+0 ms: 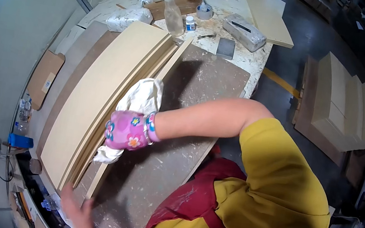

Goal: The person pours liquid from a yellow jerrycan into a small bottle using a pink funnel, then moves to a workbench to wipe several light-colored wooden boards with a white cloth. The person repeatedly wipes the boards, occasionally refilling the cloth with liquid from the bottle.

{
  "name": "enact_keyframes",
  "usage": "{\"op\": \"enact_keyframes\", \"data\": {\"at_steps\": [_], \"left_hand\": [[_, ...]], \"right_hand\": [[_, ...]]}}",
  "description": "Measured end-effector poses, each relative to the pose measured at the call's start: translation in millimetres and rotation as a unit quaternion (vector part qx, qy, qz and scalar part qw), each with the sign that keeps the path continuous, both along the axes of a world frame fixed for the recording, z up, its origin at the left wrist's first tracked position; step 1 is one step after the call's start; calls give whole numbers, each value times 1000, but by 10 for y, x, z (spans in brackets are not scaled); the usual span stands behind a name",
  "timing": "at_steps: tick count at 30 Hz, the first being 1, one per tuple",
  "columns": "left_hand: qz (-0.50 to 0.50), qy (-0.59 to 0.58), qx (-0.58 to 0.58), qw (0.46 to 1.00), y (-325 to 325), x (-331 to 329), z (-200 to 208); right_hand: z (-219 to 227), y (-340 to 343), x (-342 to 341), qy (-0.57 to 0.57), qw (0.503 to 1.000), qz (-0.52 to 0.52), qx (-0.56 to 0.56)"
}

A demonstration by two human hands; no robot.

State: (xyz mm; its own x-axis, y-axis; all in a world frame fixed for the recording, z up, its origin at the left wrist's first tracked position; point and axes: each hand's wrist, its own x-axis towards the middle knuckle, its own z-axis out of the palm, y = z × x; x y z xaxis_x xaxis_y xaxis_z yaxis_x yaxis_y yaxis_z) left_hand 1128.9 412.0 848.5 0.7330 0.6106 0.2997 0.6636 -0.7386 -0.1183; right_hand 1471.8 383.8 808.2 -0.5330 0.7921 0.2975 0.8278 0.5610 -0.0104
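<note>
My right hand point(130, 131) wears a purple glove with flower prints and is closed on a white cloth point(140, 96). It presses the cloth onto the inside of a pale wooden panel frame point(94, 105), between its thick edge and a thin raised strip point(175, 59). Cloth shows on both sides of the glove; the fingertips are hidden. My bare left hand point(78, 214), slightly blurred, is at the frame's near end, its fingers stretched and apart. Whether it touches the wood I cannot tell.
The frame lies on a brown board point(152, 189) on the worktable. Beyond stand a clear bottle point(172, 16), a small white bottle point(190, 23), a tape roll point(204, 11), a grey block point(226, 48) and a wrapped package point(244, 32). Stacked panels point(342, 102) sit at the right.
</note>
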Motion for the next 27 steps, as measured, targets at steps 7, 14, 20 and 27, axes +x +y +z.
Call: {"op": "enact_keyframes", "data": {"at_steps": [7, 14, 20, 27], "left_hand": [[105, 57, -132, 984, 514, 716, -448], [79, 24, -155, 984, 974, 871, -329], [64, 37, -147, 986, 1004, 924, -349], [63, 25, -155, 986, 1006, 933, -273]], "right_hand": [[-196, 220, 1406, 115, 993, -37, 4], [-163, -595, 3881, 83, 877, -449, -151], [-704, 29, 2998, 775, 599, -202, -8], [-1726, 140, 2384, 768, 459, -445, -47]]}}
